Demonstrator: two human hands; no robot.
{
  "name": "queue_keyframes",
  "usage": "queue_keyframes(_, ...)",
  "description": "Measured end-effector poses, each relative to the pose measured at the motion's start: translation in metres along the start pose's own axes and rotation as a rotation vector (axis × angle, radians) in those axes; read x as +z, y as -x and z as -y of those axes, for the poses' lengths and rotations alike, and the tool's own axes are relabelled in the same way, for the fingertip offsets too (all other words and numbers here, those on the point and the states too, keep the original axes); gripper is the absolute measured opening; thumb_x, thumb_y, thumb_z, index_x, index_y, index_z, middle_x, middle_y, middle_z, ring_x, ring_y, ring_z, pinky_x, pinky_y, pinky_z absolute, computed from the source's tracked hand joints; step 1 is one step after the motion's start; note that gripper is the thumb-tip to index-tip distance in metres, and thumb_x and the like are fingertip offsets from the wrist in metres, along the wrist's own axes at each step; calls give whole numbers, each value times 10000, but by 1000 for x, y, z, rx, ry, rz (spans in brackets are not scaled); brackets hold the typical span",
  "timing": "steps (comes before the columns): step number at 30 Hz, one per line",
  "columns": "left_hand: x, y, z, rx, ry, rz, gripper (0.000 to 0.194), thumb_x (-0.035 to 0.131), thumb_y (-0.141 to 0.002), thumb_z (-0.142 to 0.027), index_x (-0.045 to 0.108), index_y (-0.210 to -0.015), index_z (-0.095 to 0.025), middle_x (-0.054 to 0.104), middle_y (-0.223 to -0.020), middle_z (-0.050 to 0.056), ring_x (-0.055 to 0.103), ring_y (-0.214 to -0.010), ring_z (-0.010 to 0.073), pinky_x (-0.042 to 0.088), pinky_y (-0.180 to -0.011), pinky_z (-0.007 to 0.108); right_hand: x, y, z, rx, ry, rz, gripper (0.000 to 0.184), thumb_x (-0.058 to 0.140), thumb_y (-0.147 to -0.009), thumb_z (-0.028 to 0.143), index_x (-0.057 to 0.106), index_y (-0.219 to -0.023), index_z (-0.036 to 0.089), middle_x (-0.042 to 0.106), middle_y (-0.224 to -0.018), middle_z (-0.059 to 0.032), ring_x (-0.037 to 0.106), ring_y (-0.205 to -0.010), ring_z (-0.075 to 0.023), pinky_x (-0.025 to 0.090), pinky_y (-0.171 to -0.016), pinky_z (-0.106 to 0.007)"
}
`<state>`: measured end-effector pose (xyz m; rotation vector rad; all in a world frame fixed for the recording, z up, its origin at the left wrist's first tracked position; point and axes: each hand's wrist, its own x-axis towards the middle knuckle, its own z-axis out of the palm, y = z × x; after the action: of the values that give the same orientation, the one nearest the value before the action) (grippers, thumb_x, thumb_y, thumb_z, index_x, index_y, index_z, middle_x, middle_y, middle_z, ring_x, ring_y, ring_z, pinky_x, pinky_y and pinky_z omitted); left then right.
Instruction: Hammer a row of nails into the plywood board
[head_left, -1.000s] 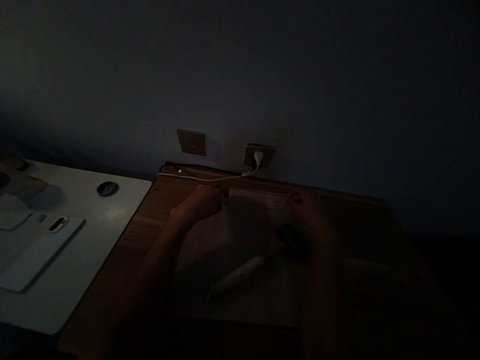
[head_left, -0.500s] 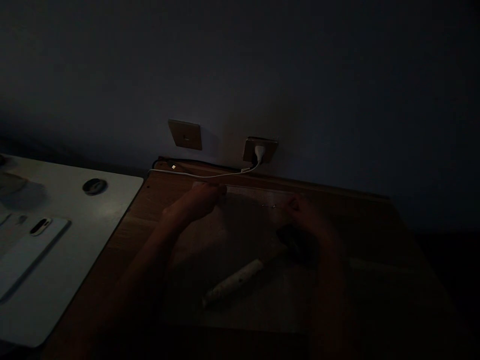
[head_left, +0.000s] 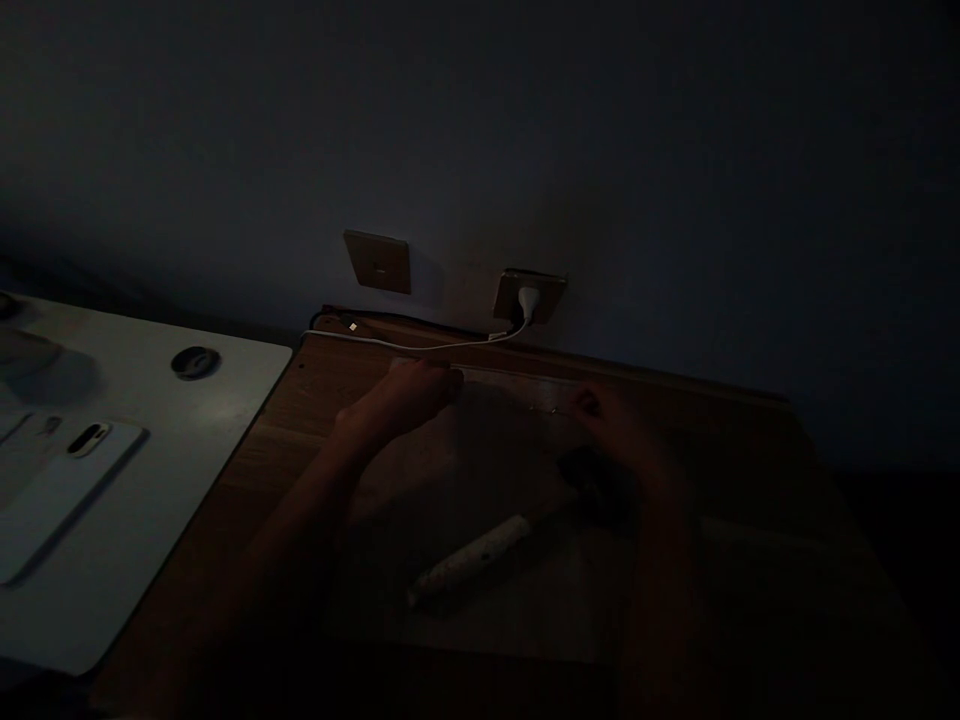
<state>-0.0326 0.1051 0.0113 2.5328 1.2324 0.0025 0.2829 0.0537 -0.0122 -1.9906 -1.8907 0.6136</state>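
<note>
The light is very dim. My left hand (head_left: 421,392) is closed at the far left edge of a pale flat sheet (head_left: 480,455), its fingers curled down; what they grip, if anything, is hidden. At the sheet's far right part, my right hand (head_left: 600,408) is pinched together, and I cannot make out what is in it. Just left of those fingertips lie tiny shiny bits (head_left: 553,410). Nearer to me, a tool with a pale, worn handle (head_left: 471,556) rests slantwise on the sheet. Its dark head (head_left: 592,482) lies below my right hand, too dark to name.
The wooden tabletop (head_left: 262,450) meets a wall with a socket holding a white plug (head_left: 529,300) and another wall plate (head_left: 377,262). A white cable (head_left: 427,347) runs along the back. On the white table (head_left: 187,430) at left are a phone (head_left: 71,500) and a round dark object (head_left: 195,363).
The view has shifted slightly, so the tables and wall plates sit a little further right and higher. Both hands keep nearly the same places and stay closed; the tool has not moved.
</note>
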Motion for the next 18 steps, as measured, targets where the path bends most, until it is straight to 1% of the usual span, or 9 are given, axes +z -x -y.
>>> queue_keyframes(3, 3, -3, -1, 14, -55, 15, 272, 507, -992, -104, 774, -988, -156, 785, -1009, 110, 728, -854, 215, 454, -706, 300, 3, 0, 4, -24, -12, 36, 132, 607, -891, 124, 688, -865, 226, 775, -878, -53, 724, -820, -213, 506, -747, -300)
queue_keyframes(8, 4, -4, -5, 48, -36, 14, 276, 506, -994, -99, 776, -974, -147, 776, -1050, 110, 726, -900, 213, 484, -768, 300, 6, -2, 8, -32, 1, 79, 157, 636, -875, 73, 710, -877, 211, 796, -916, -70, 747, -855, -219, 524, -772, -301)
queue_keyframes(13, 5, -5, -7, 33, -11, -3, 270, 510, -974, -76, 768, -942, -146, 771, -1015, 110, 712, -863, 209, 469, -736, 298, 5, -2, 12, -27, 41, 107, 114, 676, -919, 115, 705, -872, 215, 805, -938, -82, 761, -886, -230, 525, -776, -304)
queue_keyframes(15, 6, -5, -7, 26, 1, -27, 241, 527, -969, -80, 758, -934, -141, 765, -993, 113, 697, -835, 207, 457, -721, 299, 5, -2, 13, -32, 65, 108, 107, 684, -936, 140, 702, -870, 222, 805, -946, -81, 758, -893, -233, 519, -779, -309)
queue_keyframes(18, 5, -4, -7, 38, 81, -138, 180, 567, -974, -121, 738, -924, -144, 752, -1004, 110, 665, -806, 190, 437, -703, 291, 6, -1, 15, -43, 99, 102, 94, 672, -966, 173, 698, -895, 227, 802, -967, -81, 752, -921, -240, 511, -785, -316)
